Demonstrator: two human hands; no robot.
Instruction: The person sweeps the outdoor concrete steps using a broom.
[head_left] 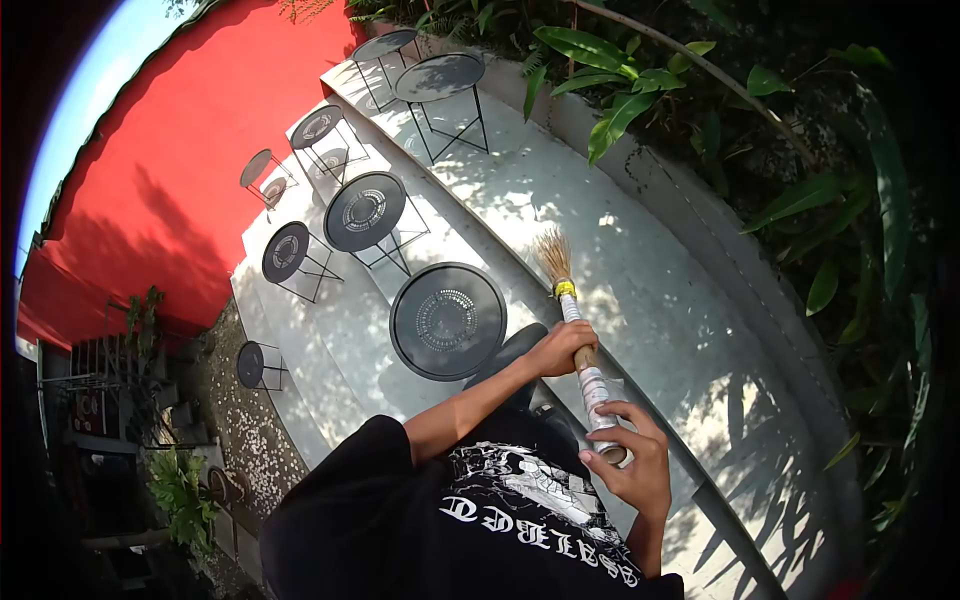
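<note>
Sunlit concrete steps (615, 230) below; on my feed the left hand (558, 349) is closed round the broom (593, 386) mid-handle, bristles beyond it, the right hand (645, 462) curling its fingers about the butt end.

Unclear white lettering (541, 544) on shirt (370, 510)
</note>
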